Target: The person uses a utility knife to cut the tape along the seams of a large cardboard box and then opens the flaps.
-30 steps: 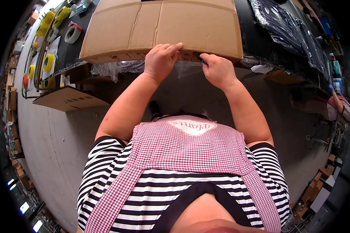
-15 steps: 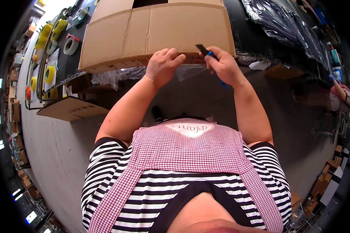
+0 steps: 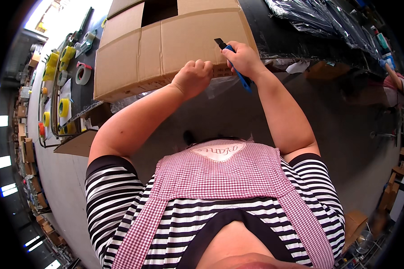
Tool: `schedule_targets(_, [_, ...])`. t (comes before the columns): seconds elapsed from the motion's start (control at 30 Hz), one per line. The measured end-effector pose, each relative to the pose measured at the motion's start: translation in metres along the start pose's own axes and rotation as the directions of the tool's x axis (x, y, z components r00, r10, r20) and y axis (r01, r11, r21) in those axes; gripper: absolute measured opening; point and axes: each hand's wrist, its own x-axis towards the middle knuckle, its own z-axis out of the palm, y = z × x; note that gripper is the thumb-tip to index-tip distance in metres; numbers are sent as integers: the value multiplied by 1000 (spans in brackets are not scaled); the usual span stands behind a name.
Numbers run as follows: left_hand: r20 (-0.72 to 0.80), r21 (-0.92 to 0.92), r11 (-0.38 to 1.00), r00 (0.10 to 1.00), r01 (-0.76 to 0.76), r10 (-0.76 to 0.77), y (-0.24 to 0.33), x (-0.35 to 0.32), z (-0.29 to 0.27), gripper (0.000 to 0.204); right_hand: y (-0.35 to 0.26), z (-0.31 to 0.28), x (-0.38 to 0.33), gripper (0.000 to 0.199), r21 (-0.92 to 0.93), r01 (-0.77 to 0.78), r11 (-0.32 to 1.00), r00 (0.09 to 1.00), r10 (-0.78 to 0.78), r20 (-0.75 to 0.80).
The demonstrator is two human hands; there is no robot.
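Note:
A big brown cardboard box [image 3: 186, 38] lies at the edge of the dark table ahead of me, with a dark rectangular opening in its top. My left hand [image 3: 194, 79] is closed at the box's near edge, its fingers curled; what they hold, if anything, is hidden. To the right, my right hand [image 3: 243, 61] grips a blue utility knife [image 3: 240, 77]. The knife's dark tip points up and left over the box's top face, and its handle end sticks out below my fist. I cannot tell whether the tip touches the cardboard.
Several tape rolls, including a white roll [image 3: 83, 75] and a yellow roll [image 3: 63, 108], stand at the left. Dark plastic-wrapped goods [image 3: 316, 22] lie on the table [image 3: 280, 45] at the right. A cardboard flap [image 3: 77, 143] juts out low left. Another person's gloved hand [image 3: 386, 61] shows far right.
My right hand has moved with the knife up and left over the box's top, showing more of the blue handle. My left hand stays by the near edge. The whole view has shifted and tilted.

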Motion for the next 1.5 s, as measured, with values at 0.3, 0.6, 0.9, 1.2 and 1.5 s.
schedule_targets(0.3, [34,75,977,979,200,-203,29,-5,4,9,3,2,8,27,-36,1,999,1000,-1,-4])
schedule_targets(0.6, [51,-67,982,983,179,-176,33,-1,-4,7,-5,-1,5,26,44,-69,997,997,67,39])
schedule_targets(0.9, [222,-564,686,885,459,-409,94,-29,-11,8,-4,-1,5,27,50,-83,995,996,81,33])
schedule_targets(1.2, [747,-630,-359,664,688,-38,75,-65,-31,17,-1,0,1,26,14,20,1000,1000,-20,10])
schedule_targets(1.5, [661,-750,-232,698,619,-274,80,-77,0,25,34,-1,-56,30,-379,259,888,962,-274,16])
